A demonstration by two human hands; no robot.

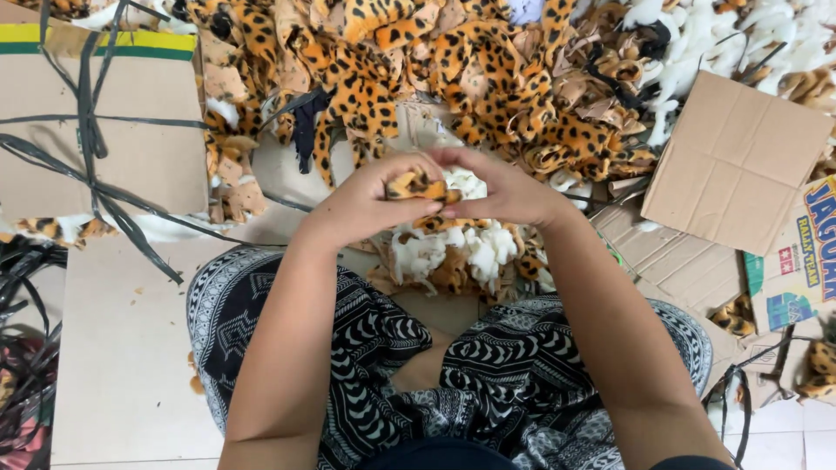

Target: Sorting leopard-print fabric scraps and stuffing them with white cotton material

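The person sits cross-legged on the floor in black-and-white patterned trousers [366, 348], and both hands meet just above the knees. The left hand [366, 204] and the right hand [505, 191] are pressed together around a small leopard-print plush piece [416, 184], orange with dark spots. The fingers of both hands are curled tight onto it, thumbs and fingertips pinching the fabric from either side, so only a scrap of the spotted cloth shows between them. A bit of white stuffing [466, 181] peeks out right behind the plush piece, touching it; whether it sits inside the piece or merely behind it is hard to tell from here.

Just below the plush piece, between the knees, lies a clump of white fibre filling [453, 248] mixed with more spotted scraps. Beyond the plush piece, farther from the person, spreads a big heap of leopard-print fabric skins [453, 78]. To the left of the plush piece, well apart, is a flat cardboard box [131, 130] crossed by black plastic straps [87, 122]. To its right lies a loose cardboard sheet [731, 161], and beside that a printed carton [801, 261].
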